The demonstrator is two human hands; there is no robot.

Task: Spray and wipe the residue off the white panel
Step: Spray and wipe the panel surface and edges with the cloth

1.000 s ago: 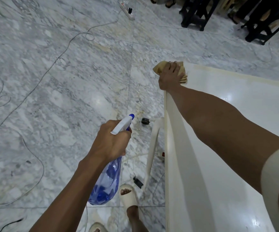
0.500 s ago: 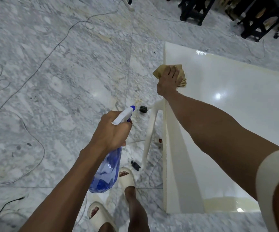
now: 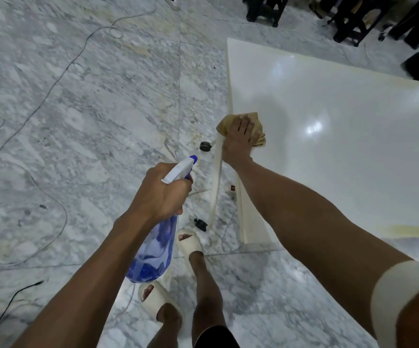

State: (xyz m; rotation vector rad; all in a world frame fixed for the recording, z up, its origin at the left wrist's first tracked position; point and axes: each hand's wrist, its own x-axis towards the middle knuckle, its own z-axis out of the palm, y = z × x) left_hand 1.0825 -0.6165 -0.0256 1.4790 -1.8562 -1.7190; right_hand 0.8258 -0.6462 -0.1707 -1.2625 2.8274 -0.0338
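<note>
Currently, a tan cloth is pressed flat under the right hand at the left edge of the white panel, fingers spread over the cloth. A blue spray bottle is gripped by its neck in the left hand, held over the marble floor to the left of the panel, with the white nozzle pointed far and slightly right. A yellowish residue streak is seen along the near edge of the panel, at right. Two pale sandals are seen below the bottle.
</note>
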